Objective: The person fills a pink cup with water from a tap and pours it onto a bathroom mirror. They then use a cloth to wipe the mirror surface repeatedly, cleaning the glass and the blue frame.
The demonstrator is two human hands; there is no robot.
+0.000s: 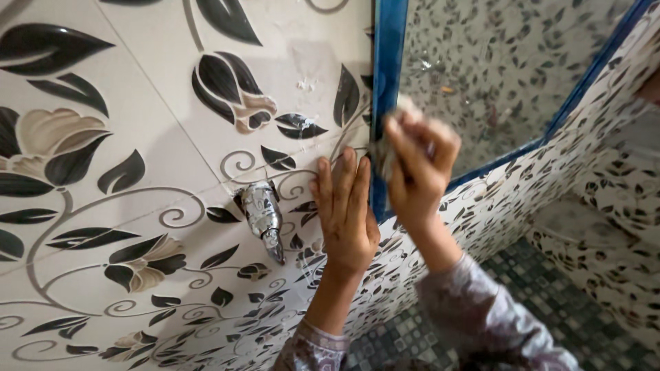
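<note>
Pressing flat against the tiled wall [137, 103], left hand [346, 213] with fingers together and pointing up, fingertips just beside the blue frame [388, 82] of the mirror [495, 75]. Rising from the lower edge of the view, left forearm bare above a patterned cuff [313, 347].

Bunched into a loose fist, right hand [419, 165] closed on a small pale wad of cloth [405, 110], only partly visible above and between the fingers; whether cloth or sponge cannot be told for sure. Held against the blue frame at the mirror's lower left corner, wad touching the strip where it meets the glass. Bent at the wrist, right forearm coming in from the lower right in a greyish patterned sleeve [488, 316].

Running as a long narrow strip, blue frame tilted slightly off vertical in this view, long axis from the top edge down to the corner, then turning away up to the right along the mirror's lower edge.

Set just left of the left hand, a chrome tap [262, 216] projecting from the wall, long axis slanting down and to the right. Covering the wall, cream tiles with black leaves and beige flowers; lower right, a dark mosaic floor [550, 309].
</note>
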